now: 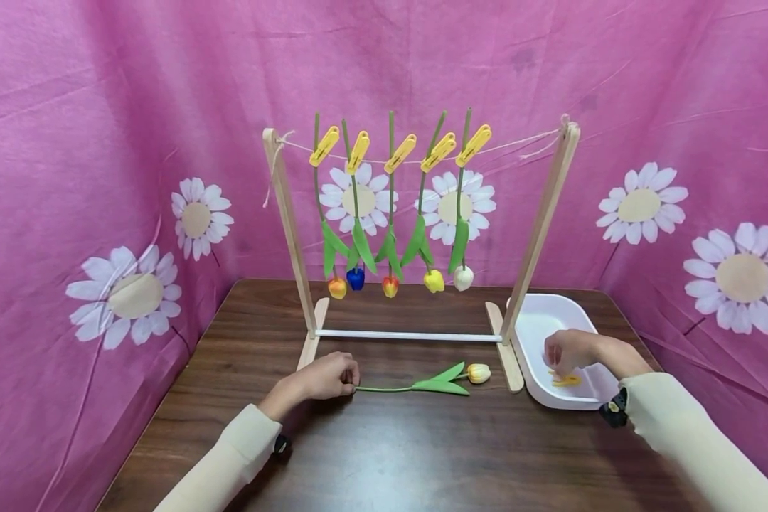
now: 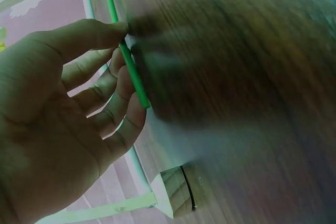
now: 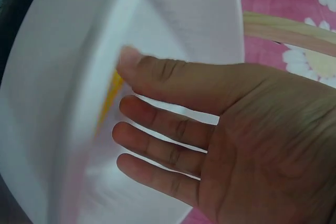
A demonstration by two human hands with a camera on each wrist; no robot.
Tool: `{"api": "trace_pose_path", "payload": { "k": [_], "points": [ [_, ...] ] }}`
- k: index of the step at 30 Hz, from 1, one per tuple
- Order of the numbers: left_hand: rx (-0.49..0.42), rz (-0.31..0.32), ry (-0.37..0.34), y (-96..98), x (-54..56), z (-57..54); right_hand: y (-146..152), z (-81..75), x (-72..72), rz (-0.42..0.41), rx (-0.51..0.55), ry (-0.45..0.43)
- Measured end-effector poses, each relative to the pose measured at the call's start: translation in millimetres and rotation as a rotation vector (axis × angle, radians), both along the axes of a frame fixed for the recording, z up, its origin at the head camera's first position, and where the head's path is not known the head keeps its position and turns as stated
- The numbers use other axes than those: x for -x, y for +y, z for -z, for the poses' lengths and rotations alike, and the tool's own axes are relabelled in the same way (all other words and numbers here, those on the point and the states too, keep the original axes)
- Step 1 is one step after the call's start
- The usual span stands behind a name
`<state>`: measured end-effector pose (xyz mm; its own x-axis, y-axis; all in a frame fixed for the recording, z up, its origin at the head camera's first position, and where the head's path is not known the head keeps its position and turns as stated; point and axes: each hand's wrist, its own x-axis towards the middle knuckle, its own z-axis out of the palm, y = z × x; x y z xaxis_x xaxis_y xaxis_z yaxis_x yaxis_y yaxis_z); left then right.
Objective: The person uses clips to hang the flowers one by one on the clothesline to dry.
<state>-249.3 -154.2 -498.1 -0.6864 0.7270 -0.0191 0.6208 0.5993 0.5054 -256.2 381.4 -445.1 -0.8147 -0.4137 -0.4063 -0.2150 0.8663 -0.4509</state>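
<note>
My left hand (image 1: 329,375) pinches the bare stem end of an artificial tulip (image 1: 384,389) low over the brown table; its white-and-yellow bloom (image 1: 478,373) points right. In the left wrist view, thumb and fingertips meet on the green stem (image 2: 135,72). Inside a white basin (image 1: 537,387), my right hand (image 1: 572,350) reaches down to a yellow clothespin (image 1: 567,381). The right wrist view has the thumb tip against the yellow clothespin (image 3: 110,98), the index finger hidden behind the thumb and the other fingers loosely extended.
A wooden frame (image 1: 544,220) with a white crossbar (image 1: 409,336) stands behind the tulip. On its string (image 1: 512,146), several tulips hang bloom-down, held by yellow clothespins (image 1: 400,153). Pink cloth (image 1: 409,64) with daisies surrounds the table (image 1: 371,462).
</note>
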Motion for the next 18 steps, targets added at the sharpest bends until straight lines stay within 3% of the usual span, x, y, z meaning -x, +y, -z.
{"api": "trace_pose_path", "payload": {
  "k": [7, 15, 18],
  "points": [
    [0.007, -0.039, -0.009, 1.5, -0.6, 0.3, -1.2, 5.0, 2.4, -0.011, -0.039, 0.016],
    [0.014, -0.064, -0.049, 3.2, -0.5, -1.8, 0.4, -0.9, 8.1, -0.048, -0.112, 0.175],
    [0.019, -0.077, -0.064, 3.9, -0.9, -2.9, 0.2, -3.1, 9.1, -0.014, -0.125, 0.176]
  ]
}}
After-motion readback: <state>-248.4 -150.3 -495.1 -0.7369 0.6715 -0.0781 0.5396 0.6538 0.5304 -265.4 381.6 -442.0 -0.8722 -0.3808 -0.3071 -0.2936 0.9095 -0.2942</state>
